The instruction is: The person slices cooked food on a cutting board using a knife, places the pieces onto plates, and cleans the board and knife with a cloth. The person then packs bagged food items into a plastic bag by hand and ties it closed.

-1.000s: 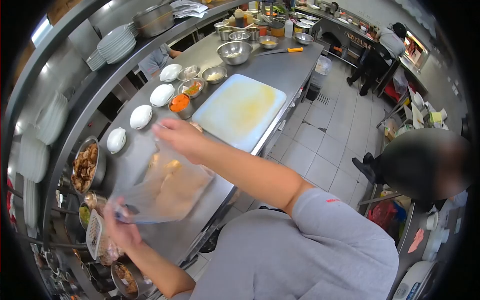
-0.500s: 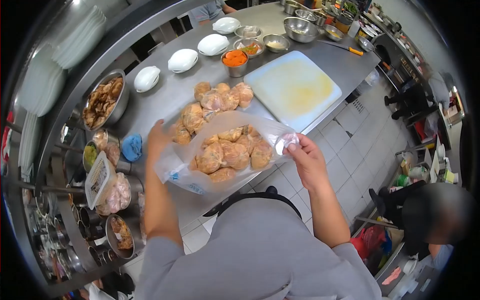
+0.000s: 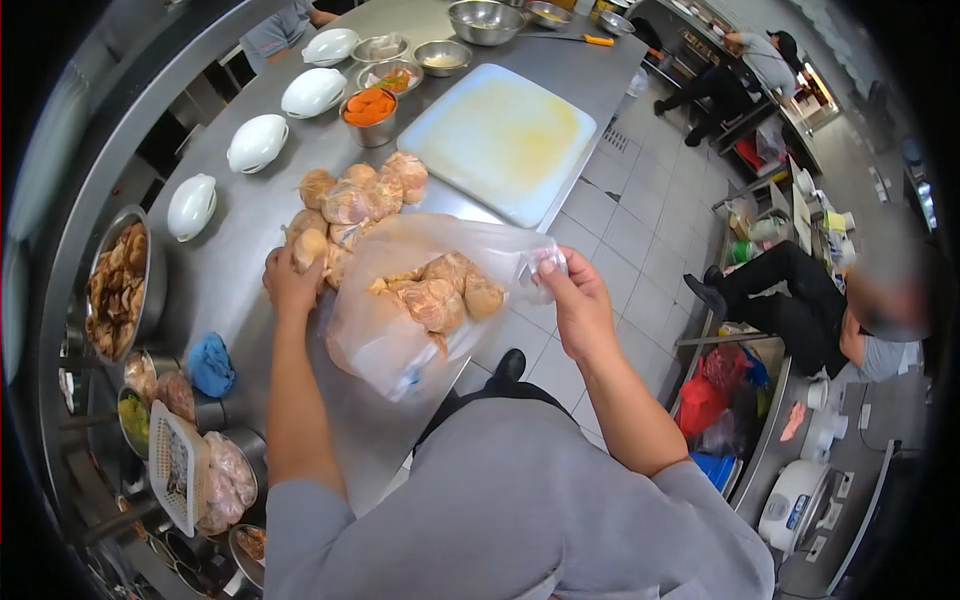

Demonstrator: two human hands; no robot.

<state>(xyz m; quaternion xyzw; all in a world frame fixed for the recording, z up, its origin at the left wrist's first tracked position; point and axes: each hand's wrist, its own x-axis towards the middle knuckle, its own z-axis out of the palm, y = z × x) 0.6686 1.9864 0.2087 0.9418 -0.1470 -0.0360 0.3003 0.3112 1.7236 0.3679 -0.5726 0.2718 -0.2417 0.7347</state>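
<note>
A large translucent plastic bag hangs open over the table's front edge, with several orange-tan food bundles inside it. My right hand is closed on the bag's handle at its right end. Beyond the bag, a pile of similar bundles, which look wrapped in thin clear plastic, lies on the steel table. My left hand grips one bundle at the pile's near left, its fingers curled round it.
A white cutting board lies right of the pile. Behind stand a cup of orange slices, white lidded dishes and steel bowls. At left are a bowl of browned food, a blue cloth and a white basket. Co-workers are at right.
My left hand has come to a bundle in the pile and closed on it. The bag has shifted and sagged, still held by my right hand. The whole view has swung rightward.
</note>
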